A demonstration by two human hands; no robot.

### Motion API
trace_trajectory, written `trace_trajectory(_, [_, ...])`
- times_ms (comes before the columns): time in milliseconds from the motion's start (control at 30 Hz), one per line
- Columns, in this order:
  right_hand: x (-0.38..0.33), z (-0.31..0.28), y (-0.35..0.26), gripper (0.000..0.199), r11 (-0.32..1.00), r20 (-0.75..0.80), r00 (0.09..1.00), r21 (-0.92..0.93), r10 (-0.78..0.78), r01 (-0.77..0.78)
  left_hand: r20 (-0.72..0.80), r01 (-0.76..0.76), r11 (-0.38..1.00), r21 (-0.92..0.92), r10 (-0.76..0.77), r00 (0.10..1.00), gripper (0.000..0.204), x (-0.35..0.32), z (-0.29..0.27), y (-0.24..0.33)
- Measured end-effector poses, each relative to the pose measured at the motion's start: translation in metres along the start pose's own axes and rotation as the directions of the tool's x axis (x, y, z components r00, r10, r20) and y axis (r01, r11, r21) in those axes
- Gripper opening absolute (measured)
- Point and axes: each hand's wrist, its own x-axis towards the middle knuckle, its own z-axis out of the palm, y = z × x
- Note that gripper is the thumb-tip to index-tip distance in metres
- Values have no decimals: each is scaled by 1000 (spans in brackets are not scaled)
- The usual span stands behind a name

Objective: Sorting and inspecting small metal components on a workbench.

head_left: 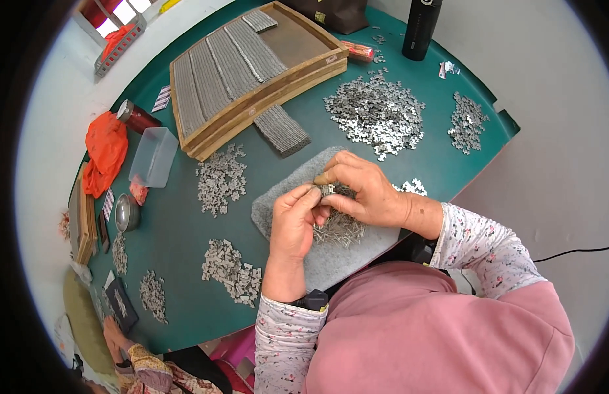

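left hand (pixel 294 222) and right hand (pixel 375 190) are pinching a small metal stack (pixel 327 190) between them, packed rows (pixel 219 69) are filling much of the tray (pixel 262 110) beyond, and loose pieces (pixel 377 111) are apparently remaining unstacked.

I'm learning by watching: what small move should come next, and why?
Probably free the right hand to take from the pin pile, leaving the left hand holding the metal piece: both hands pinch it, and the pile lies close by on the grey mat.
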Motion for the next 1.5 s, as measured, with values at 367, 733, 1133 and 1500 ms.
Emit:
trace_trajectory(367, [3, -5, 0, 27, 1000, 65, 998, 28, 3, -4, -19, 21, 1000, -19, -21, 1000, 20, -1, 3, 3])
trace_trajectory(733, [9, -12, -9, 27, 990, 106, 991, -100, -87, 98, 66, 14, 1000, -17, -13, 998, 21, -2, 3, 2])
trace_trajectory(1133, [71, 22, 2, 26, 988, 274, 961, -156, 39, 4, -387, -390, 914, 109, 401, 831, 17, -7, -32, 37])
trace_trajectory(1500, [113, 125, 22, 21, 872, 423, 890, -485, 170, 65, -687, -560, 828, -6, 404, 604, 43, -12, -66, 58])
